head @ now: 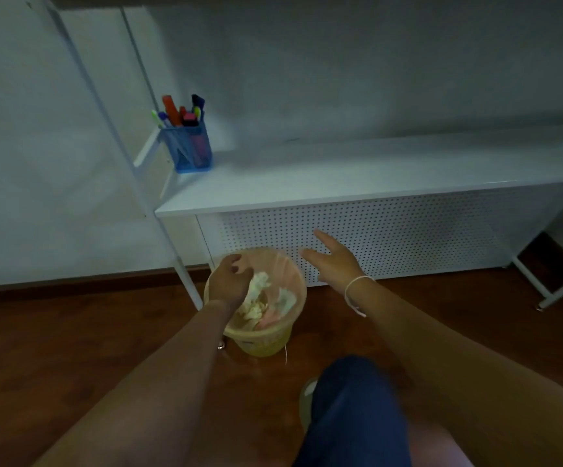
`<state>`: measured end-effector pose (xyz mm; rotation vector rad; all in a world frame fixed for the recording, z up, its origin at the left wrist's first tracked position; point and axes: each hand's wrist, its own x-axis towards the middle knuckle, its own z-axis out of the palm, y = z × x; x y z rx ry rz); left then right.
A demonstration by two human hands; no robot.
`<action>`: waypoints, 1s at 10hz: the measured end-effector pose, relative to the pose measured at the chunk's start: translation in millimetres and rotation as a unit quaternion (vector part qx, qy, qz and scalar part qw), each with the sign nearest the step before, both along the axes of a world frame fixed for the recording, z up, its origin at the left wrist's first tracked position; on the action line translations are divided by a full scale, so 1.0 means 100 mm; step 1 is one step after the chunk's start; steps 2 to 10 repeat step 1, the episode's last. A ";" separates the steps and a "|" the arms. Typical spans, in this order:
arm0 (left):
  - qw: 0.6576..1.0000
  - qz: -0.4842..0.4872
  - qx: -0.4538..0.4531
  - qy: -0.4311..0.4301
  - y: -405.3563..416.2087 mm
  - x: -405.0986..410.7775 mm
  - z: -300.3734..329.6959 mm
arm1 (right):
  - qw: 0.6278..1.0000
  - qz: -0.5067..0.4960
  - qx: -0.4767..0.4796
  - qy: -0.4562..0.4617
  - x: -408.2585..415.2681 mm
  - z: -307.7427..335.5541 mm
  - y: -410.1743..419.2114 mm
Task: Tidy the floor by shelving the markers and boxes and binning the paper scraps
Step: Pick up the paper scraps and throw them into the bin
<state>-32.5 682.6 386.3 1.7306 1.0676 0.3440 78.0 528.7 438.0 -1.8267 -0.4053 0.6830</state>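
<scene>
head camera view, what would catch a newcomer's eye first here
The left hand reaching into the translucent yellow wastebasket of crumpled paper scraps, low centre. Beside it the right hand hangs spread and empty. Upper left, a blue mesh cup of coloured markers brightens the white shelf.
</scene>
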 end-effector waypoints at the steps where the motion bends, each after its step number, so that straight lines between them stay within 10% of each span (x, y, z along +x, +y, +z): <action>1: 1.000 -0.005 0.013 0.001 -0.09 0.10 0.13 | 0.999 -0.020 -0.006 -0.033 0.13 0.07 -0.31; 10: 1.000 -0.005 0.013 0.001 -0.09 0.10 0.13 | 0.999 -0.020 -0.006 -0.033 0.13 0.07 -0.31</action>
